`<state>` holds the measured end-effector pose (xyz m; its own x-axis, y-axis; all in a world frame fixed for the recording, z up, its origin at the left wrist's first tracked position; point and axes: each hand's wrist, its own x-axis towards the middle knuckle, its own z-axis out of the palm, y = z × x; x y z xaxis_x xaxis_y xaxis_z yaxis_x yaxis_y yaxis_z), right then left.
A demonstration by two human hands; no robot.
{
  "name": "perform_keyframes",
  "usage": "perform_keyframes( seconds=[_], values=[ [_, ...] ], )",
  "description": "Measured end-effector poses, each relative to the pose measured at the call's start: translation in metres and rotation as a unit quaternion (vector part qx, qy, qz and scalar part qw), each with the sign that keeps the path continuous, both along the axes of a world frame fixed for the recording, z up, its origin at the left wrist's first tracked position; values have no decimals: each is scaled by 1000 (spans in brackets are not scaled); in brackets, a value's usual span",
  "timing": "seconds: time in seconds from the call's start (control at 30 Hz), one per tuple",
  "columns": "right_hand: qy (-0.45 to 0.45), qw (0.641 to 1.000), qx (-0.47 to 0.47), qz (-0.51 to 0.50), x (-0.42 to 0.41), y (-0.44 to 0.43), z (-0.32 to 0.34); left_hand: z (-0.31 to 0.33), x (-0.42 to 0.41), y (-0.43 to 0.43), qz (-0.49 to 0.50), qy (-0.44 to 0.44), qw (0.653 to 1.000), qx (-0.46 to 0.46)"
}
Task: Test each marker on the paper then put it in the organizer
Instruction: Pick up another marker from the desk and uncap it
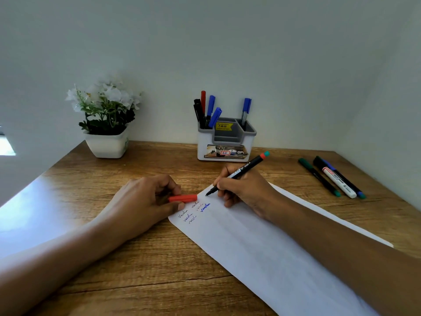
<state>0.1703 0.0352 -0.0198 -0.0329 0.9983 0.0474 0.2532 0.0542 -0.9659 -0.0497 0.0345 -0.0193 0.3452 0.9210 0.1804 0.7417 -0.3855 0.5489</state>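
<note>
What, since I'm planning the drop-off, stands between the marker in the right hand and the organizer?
Nothing visible does. Only bare desk lies between the uncapped marker in the right hand and the organizer behind it. The red cap in the left hand and the loose markers lie off to the sides.

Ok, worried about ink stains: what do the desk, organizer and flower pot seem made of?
Desk: wood or wood-look laminate, semi-gloss; grain lines and glare show.
Organizer: moulded plastic, white shell, grey insert, smooth matte.
Flower pot: white, smooth, faint sheen; plastic or glazed ceramic, cannot tell.
</note>
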Motion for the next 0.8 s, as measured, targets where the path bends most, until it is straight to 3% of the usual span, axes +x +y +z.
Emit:
perform_keyframes(
  seconds=[0.8],
  values=[
    [-5, 1000, -1, -11, -1, -1, 1, 1, -1, -2, -9, 9, 1000, -1]
  ],
)
